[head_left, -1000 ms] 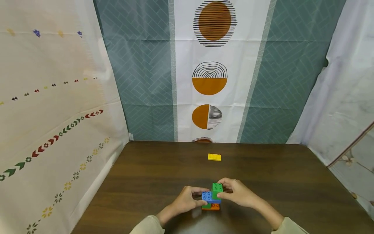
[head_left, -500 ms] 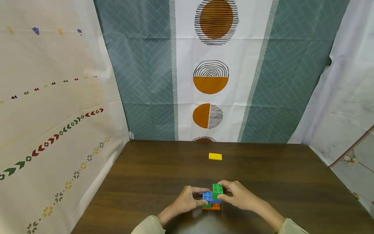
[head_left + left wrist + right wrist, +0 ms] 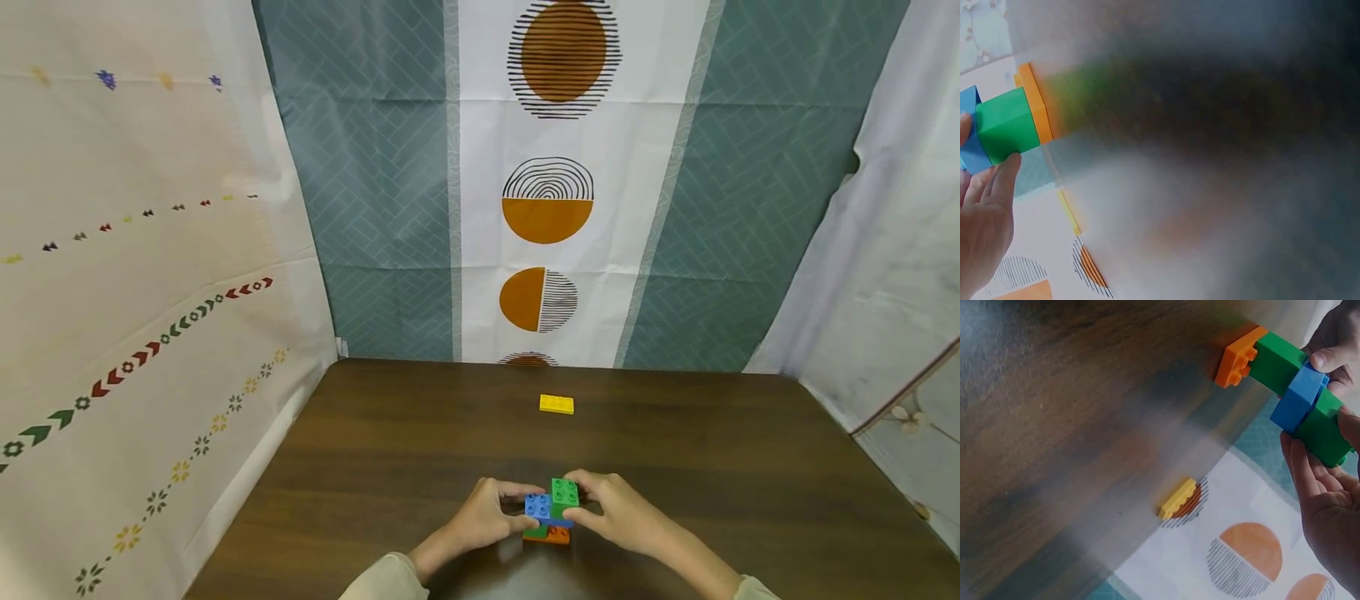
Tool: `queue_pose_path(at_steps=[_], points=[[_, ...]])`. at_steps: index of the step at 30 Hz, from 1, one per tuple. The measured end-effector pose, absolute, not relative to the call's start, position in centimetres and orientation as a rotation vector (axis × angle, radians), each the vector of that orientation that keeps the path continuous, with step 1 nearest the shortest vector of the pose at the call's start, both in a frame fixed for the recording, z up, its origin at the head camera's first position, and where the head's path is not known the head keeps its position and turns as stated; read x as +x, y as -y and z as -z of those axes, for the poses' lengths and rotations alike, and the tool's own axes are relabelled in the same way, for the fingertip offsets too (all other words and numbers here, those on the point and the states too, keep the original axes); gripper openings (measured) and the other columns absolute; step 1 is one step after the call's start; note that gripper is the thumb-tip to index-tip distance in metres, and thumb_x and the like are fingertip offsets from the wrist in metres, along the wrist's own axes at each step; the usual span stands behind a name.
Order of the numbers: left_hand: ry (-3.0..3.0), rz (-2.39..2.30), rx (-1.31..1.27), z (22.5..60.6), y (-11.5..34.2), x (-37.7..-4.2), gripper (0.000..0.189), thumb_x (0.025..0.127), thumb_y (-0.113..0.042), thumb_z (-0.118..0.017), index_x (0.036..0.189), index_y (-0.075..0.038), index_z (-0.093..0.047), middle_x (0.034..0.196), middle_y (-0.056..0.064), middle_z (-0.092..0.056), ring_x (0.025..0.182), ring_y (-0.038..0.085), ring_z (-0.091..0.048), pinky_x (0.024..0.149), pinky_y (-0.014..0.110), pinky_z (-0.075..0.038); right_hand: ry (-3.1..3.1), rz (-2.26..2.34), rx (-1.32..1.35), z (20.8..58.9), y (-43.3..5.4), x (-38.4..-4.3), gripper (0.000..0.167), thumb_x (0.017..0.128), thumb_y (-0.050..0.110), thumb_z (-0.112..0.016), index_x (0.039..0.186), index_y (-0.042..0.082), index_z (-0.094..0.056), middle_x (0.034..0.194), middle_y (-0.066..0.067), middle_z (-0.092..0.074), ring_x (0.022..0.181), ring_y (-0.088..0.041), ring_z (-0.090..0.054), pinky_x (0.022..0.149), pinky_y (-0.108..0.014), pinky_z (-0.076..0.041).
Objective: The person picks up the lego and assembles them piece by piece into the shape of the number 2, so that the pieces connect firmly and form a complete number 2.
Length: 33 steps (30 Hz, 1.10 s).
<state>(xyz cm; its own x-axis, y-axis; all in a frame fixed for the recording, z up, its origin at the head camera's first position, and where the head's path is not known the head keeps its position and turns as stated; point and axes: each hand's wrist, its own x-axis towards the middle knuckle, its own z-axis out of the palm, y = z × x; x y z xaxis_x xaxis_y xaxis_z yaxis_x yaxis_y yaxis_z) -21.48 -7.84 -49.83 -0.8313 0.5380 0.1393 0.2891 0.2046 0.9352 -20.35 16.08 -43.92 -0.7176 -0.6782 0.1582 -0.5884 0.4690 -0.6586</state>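
Observation:
In the head view a stack of toy building bricks stands near the table's front. Its base is a flat orange brick point(image 3: 557, 537), with a green brick point(image 3: 1277, 361) on its left part. Across that lies a blue brick point(image 3: 536, 505), and another green brick point(image 3: 565, 497) tops its right end. My left hand point(image 3: 482, 518) pinches the blue brick, thumb in front; a fingertip touches the lower green brick in the left wrist view. My right hand point(image 3: 624, 515) holds the upper green brick between thumb and fingers. Some fingertips are hidden behind the bricks.
A flat yellow brick point(image 3: 557, 404) lies farther back on the dark wooden table point(image 3: 420, 417). Patterned cloths hang behind the table and at both sides.
The upper green brick sits slightly lower against the blue brick, with my right hand still on it. My left hand keeps its hold. The head view has shifted a little.

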Motion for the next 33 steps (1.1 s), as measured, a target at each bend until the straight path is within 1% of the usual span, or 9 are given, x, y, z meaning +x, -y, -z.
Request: queue_pose_path(at_steps=[9,12,15,17,20,25,30,33], points=[[-2.243,-1.700,0.763,49.7,7.9,-21.4,0.035,0.083,-0.009,-0.076,0.117,-0.004,-0.070,0.107,0.017,-0.074,0.086,0.006,-0.070,0.073,0.016,-0.056,-2.559,1.058,-1.111,43.1,-16.0,-20.7,0.034,0.093,0.022,-0.064,0.114,-0.005,-0.061,0.097,-0.008,-0.073,0.087,-0.011,-0.070,0.075,-0.018,-0.056],[-2.257,-1.686,0.744,49.0,8.0,-21.1,0.034,0.083,-0.005,-0.076,0.116,-0.001,-0.070,0.106,0.019,-0.073,0.086,0.011,-0.071,0.074,0.017,-0.056,-2.548,1.074,-1.102,43.1,-15.8,-20.7,0.033,0.093,0.021,-0.065,0.114,-0.005,-0.061,0.097,-0.008,-0.074,0.087,-0.010,-0.070,0.074,-0.017,-0.055],[-2.270,-1.661,0.739,48.7,8.2,-21.0,0.034,0.083,-0.005,-0.075,0.116,-0.001,-0.070,0.106,0.019,-0.074,0.089,0.017,-0.072,0.076,0.018,-0.057,-2.547,1.078,-1.105,43.3,-15.6,-20.7,0.034,0.093,0.021,-0.065,0.114,-0.005,-0.061,0.097,-0.007,-0.074,0.087,-0.010,-0.070,0.074,-0.015,-0.055],[-2.275,-1.641,0.747,49.1,8.3,-21.2,0.034,0.083,-0.006,-0.076,0.116,-0.002,-0.070,0.105,0.018,-0.074,0.091,0.018,-0.072,0.077,0.019,-0.057,-2.546,1.069,-1.104,43.4,-15.5,-20.6,0.035,0.093,0.022,-0.065,0.115,-0.005,-0.061,0.097,-0.007,-0.074,0.087,-0.009,-0.070,0.073,-0.014,-0.054],[-2.273,-1.632,0.771,49.4,8.4,-21.4,0.035,0.083,-0.011,-0.077,0.117,-0.004,-0.070,0.106,0.016,-0.074,0.091,0.015,-0.072,0.076,0.018,-0.056,-2.566,1.046,-1.092,43.5,-15.5,-20.4,0.037,0.093,0.023,-0.065,0.116,-0.005,-0.060,0.097,-0.008,-0.073,0.085,-0.009,-0.070,0.070,-0.013,-0.054],[-2.270,-1.620,0.819,49.6,8.2,-21.5,0.037,0.083,-0.013,-0.077,0.118,-0.003,-0.069,0.104,0.015,-0.075,0.087,0.009,-0.072,0.072,0.016,-0.055,-2.684,0.957,-1.097,43.7,-15.4,-19.6,0.038,0.094,0.023,-0.064,0.118,-0.007,-0.058,0.094,-0.006,-0.072,0.081,-0.008,-0.069,0.066,-0.012,-0.052],[-2.296,-1.612,0.839,49.7,8.0,-21.5,0.036,0.084,-0.010,-0.076,0.119,-0.002,-0.069,0.103,0.017,-0.075,0.085,0.010,-0.071,0.072,0.016,-0.055,-2.800,0.879,-1.112,44.1,-15.3,-19.1,0.040,0.095,0.024,-0.063,0.119,-0.008,-0.057,0.092,-0.007,-0.070,0.077,-0.007,-0.067,0.063,-0.011,-0.051],[-2.308,-1.620,0.823,49.9,8.0,-21.6,0.036,0.083,-0.009,-0.077,0.118,-0.003,-0.070,0.102,0.016,-0.075,0.084,0.010,-0.071,0.072,0.016,-0.055,-2.826,0.897,-1.135,44.3,-15.3,-19.1,0.038,0.094,0.021,-0.064,0.118,-0.007,-0.057,0.092,-0.007,-0.070,0.079,-0.010,-0.069,0.064,-0.012,-0.052]])
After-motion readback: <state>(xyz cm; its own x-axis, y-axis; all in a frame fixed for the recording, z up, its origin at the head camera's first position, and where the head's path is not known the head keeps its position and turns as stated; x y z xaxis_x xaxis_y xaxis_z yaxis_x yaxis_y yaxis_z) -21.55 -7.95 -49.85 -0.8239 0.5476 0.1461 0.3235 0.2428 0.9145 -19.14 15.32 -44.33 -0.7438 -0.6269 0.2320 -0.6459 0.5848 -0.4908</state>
